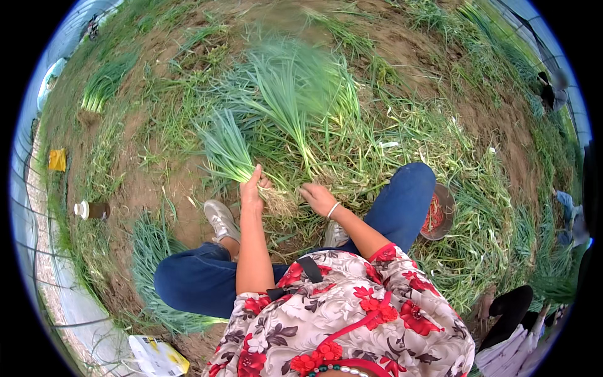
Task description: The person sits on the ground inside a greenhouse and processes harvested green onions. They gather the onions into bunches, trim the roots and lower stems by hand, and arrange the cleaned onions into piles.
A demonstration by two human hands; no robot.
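My left hand (253,189) is closed around a bunch of scallions (229,151), near its root end. The leaves fan away up and left, and pale, hairy roots (279,201) stick out towards my right hand. Just right of those roots is my right hand (319,199), its fingers curled together; whether it pinches anything is too small to tell. Ahead of it a loose bundle of scallions (294,118) lies with its roots towards me. Behind that spreads a larger heap of scallions (346,92), partly blurred.
Beside my right knee stands a bowl (447,221) of red ties (432,214). Trimmed leaves (471,240) litter the soil. A lidded bottle (96,210), yellow bag (57,160) and scallion pile (158,278) lie leftward. Several people, including one in dark trousers (506,313), are rightward.
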